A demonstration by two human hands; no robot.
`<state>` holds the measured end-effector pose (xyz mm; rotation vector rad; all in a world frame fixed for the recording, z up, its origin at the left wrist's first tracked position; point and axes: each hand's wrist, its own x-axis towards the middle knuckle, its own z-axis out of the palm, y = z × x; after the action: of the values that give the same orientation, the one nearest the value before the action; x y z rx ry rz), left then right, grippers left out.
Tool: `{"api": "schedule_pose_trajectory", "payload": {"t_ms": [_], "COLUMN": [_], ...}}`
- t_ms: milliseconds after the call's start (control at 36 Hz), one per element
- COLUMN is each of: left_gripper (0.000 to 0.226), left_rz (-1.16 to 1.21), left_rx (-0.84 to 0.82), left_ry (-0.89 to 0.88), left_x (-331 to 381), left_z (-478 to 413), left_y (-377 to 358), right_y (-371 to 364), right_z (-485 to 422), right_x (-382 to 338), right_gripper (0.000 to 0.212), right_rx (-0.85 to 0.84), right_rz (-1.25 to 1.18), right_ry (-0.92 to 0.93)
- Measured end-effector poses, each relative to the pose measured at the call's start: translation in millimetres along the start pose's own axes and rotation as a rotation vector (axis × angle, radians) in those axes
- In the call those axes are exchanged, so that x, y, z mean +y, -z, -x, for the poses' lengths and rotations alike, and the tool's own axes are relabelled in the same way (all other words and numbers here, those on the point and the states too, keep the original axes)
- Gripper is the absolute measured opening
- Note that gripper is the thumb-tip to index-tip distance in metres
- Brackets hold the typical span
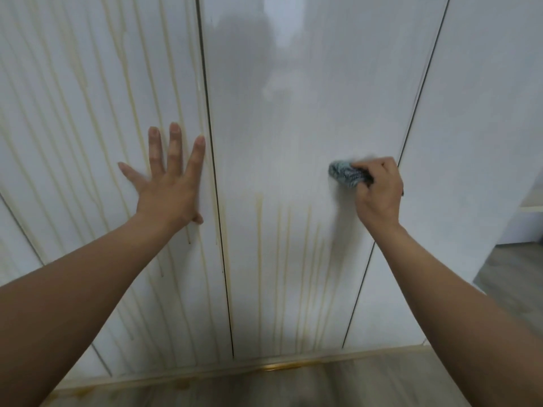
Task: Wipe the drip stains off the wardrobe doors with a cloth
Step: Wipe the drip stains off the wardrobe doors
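White glossy wardrobe doors fill the view. The left door (88,113) is streaked top to bottom with yellowish drip stains (129,92). The middle door (279,98) looks clean in its upper half, while drip stains (260,245) run down its lower half. My left hand (169,177) lies flat with spread fingers on the left door, close to the gap between the doors. My right hand (379,189) grips a bunched blue-grey cloth (345,173) and holds it against the middle door near its right edge, just above the stained part.
A third door (484,113) at the right shows no streaks. Yellow-brown liquid has pooled along the plinth (279,366) and on the grey wood floor (323,386). A pale shelf edge (533,205) and open floor lie at the far right.
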<state>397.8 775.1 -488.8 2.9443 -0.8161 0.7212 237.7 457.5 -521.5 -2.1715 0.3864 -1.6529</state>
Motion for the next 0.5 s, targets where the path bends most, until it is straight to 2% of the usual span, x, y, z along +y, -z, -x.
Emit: {"api": "schedule_pose_trajectory", "payload": {"t_ms": [167,278,417,500], "left_gripper": [0.170,0.169,0.172,0.171], "left_rz": [-0.010,-0.008,-0.021,-0.035], "left_rx": [-0.015,-0.016,0.021,0.017], "left_ry": [0.003,0.001,-0.017,-0.021], "left_x": [1.2,1.0,-1.4,-2.5], "left_z": [0.9,0.0,0.3,2.1], "left_y": [2.6,2.1,-3.6,-2.8], "right_y": [-25.8,-42.9,-54.2,-50.7], "right_z": [22.9,80.5,146.7,170.4], "right_x": [17.0,39.8,74.6,86.3], "right_gripper": [0.039,0.029,0.011,0.025], "right_rx": [0.107,0.083,-0.105,-0.270], "right_rz": [0.047,0.143,0.254,0.287], "right_ry": [0.001,0.032,0.109,0.110]}}
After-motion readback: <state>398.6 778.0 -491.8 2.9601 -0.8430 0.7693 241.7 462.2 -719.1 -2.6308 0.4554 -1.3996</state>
